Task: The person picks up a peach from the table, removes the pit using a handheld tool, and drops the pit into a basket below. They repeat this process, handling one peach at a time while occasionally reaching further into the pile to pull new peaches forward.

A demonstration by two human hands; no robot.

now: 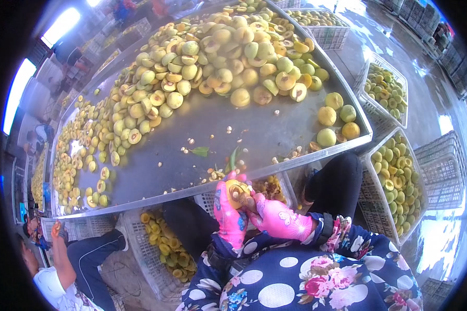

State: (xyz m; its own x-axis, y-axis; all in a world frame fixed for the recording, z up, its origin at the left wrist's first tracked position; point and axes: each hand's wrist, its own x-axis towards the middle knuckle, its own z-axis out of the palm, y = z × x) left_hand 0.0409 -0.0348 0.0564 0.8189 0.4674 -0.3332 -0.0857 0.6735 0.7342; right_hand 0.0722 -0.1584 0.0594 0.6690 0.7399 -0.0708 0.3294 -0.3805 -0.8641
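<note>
1. Left hand point(230, 213), in a pink patterned glove: the fingers curl around a cut fruit point(236, 194), held just above the near edge of the metal table point(166, 197), its opened, hollow-looking face upward.
2. Right hand point(287, 220), gloved alike: the fingers are bent in against the near side of the same fruit. The view is small and blurred here, so whether they also grip a tool cannot be told.
3. Table: a large heap of yellow-green fruit point(223, 36) covers the far part, many pieces split with brown centers showing. A small group of round fruit point(327, 137) sits at the right corner. Loose kernels point(191, 141) and a green leaf point(200, 151) lie nearer the hands.
4. Extent of work: opened pieces point(168, 241) partly fill the crate point(141, 262) at lower left, and other scraps point(271, 191) lie below the hands. The heap remaining on the table is far larger, which suggests an early or middle stage.
5. Surroundings: a filled crate point(369, 207) stands at right; another person point(52, 287) sits at left.
</note>
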